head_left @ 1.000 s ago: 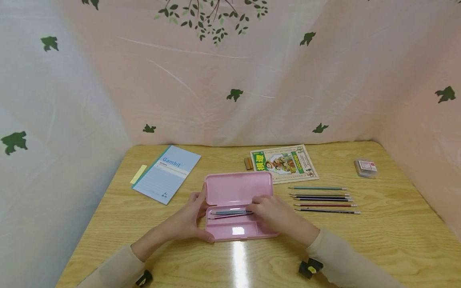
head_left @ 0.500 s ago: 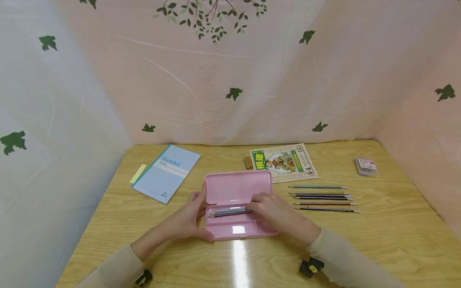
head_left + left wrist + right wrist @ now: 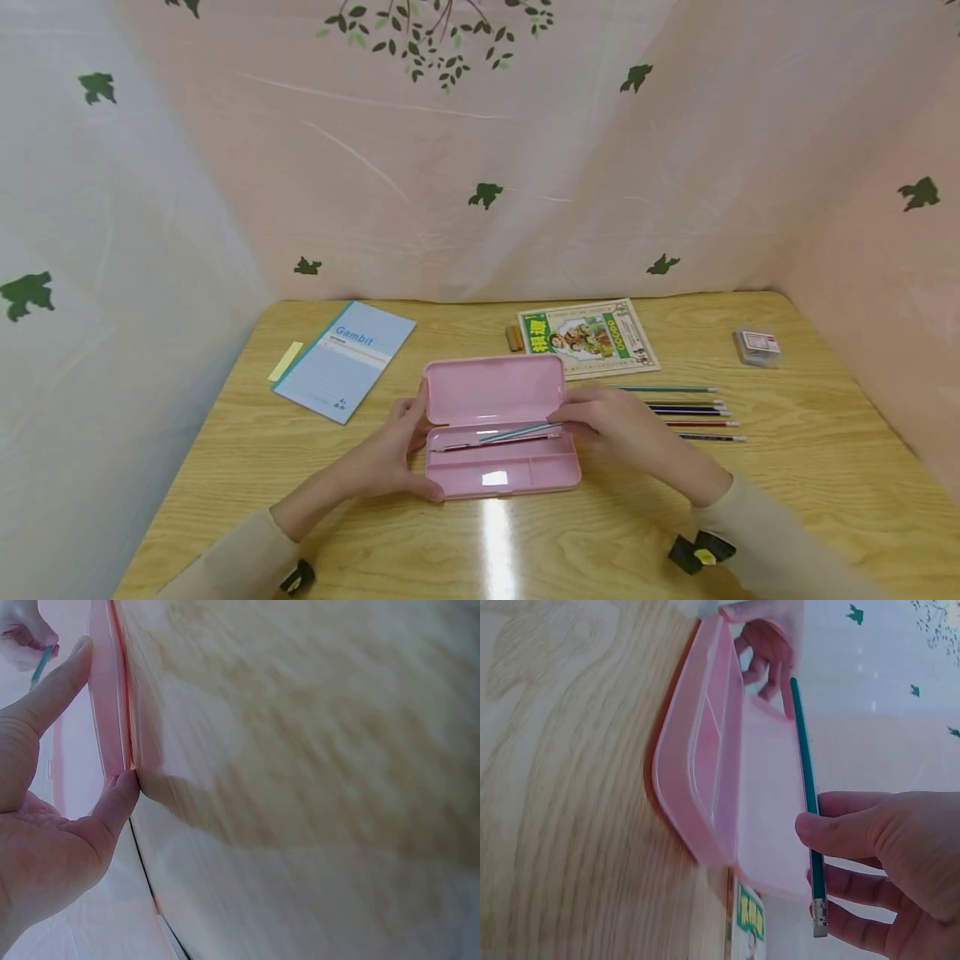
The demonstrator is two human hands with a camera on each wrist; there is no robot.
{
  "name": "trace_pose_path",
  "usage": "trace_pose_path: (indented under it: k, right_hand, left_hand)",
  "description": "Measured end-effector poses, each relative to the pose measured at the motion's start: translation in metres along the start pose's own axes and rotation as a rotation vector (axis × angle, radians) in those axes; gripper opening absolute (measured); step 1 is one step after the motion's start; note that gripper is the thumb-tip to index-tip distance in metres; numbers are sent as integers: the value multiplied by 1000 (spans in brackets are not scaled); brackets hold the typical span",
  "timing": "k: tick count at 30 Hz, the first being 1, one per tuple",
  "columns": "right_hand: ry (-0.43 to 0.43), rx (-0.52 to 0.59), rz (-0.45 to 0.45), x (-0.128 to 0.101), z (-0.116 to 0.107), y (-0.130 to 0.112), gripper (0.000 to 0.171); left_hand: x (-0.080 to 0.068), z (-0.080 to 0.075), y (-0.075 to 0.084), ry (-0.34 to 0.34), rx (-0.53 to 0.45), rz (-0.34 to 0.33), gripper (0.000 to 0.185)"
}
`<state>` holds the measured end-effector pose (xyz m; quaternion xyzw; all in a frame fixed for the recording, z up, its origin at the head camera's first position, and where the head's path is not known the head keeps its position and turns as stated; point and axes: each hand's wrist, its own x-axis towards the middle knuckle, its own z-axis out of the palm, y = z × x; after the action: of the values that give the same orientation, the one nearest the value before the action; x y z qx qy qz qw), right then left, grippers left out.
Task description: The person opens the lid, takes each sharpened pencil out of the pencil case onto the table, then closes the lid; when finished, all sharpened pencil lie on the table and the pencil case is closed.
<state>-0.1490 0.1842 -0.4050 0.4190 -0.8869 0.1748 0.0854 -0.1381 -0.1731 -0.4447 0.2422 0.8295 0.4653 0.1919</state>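
Observation:
A pink pencil case [image 3: 480, 482] stands with its lid [image 3: 495, 390] raised. My left hand [image 3: 390, 454] holds its left end, thumb at the front corner and fingers by the lid. Between thumb and fingers, my right hand [image 3: 611, 421] pinches a green pencil [image 3: 807, 757] near its eraser end. That pencil slants above the long rear compartment, its point toward the left. Beneath it, a dark red pencil [image 3: 465, 447] lies in the compartment. The small front right compartment [image 3: 551, 473] shows bare.
Right of the case lies a row of several pencils [image 3: 701, 410], partly covered by my right hand. Behind are a picture booklet [image 3: 588, 337] and a small brown block [image 3: 514, 338]. A Gambit notebook [image 3: 347, 360] and yellow strip [image 3: 286, 362] lie left, a clear box [image 3: 757, 346] far right.
My right hand has moved right, from inside the case to its right end, drawing the green pencil up and rightward off the dark red one. My left hand keeps its place.

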Motion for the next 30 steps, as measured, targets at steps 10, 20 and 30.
trace_pose_path:
  k: [10,20,30]
  right_hand:
    - [77,94,-2,-47,-30,35,32]
    - [45,106,23,-106,-39,75,38]
    - [38,74,29,-144,-28,106,36]
  left_hand:
    - [0,-1,1,-1,1,-12,149]
    - [0,-1,0,1,-5,-5,149]
    - [0,0,0,1,-11,-1,149]
